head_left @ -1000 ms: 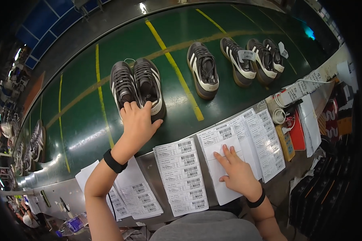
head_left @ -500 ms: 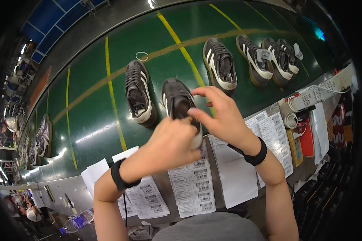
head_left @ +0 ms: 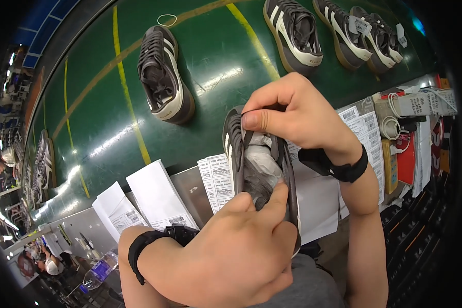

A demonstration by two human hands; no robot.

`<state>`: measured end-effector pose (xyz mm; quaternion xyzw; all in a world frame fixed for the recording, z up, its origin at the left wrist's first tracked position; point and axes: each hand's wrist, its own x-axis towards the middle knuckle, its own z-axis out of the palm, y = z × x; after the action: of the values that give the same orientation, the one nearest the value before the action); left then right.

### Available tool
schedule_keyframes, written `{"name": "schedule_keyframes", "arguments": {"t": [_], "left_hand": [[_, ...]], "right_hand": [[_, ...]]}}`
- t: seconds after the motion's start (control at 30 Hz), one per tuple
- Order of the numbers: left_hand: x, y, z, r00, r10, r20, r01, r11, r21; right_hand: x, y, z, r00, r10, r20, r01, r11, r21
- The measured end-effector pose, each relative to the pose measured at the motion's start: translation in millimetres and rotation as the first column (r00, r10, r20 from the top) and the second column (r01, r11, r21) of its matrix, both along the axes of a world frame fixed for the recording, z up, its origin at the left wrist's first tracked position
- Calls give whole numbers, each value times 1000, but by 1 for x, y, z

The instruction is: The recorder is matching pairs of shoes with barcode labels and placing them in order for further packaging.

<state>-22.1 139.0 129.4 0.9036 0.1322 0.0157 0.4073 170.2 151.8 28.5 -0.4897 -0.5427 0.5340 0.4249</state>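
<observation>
A broad, green-topped desk with yellow stripes is stretching across the upper view, its grey metal edge running nearest the person. Along that edge, white paper stacks are lying at eight o'clock and printed label sheets are lying at three, probably set there for easy reach.

A dark-grey, white-striped leather shoe is sitting at the centre, its toe pointing toward twelve and its heel toward the body; it seems to be hovering over the near edge, so that its opening is facing the person. A similar single shoe is resting between ten and eleven o'clock, another loose shoe at one, and three more shoes between one and two, two white tags showing among them.

The left hand is closing around the heel, apparently steadying it, its index finger reaching inside and touching crumpled, pale, translucent stuffing. The right hand is pinching thumb against forefinger on a dark edge by the laces, seemingly the tongue, which is likely keeping the opening wide.

A thin white elastic loop is lying at eleven o'clock, just beyond the single shoe's toe.
</observation>
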Motion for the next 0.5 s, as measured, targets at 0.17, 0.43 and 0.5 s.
{"name": "schedule_keyframes", "arguments": {"t": [0.17,0.43,0.5], "left_hand": [[5,0,-4,999,-26,41,26,1000,-4],[12,20,-59,972,157,174,-213,903,374],[8,48,-78,927,296,233,-376,761,529]], "right_hand": [[3,-4,1,998,-23,-62,20,999,-48],[18,48,11,671,-541,507,-379,336,862],[51,73,-5,568,-573,591,-365,468,805]]}}
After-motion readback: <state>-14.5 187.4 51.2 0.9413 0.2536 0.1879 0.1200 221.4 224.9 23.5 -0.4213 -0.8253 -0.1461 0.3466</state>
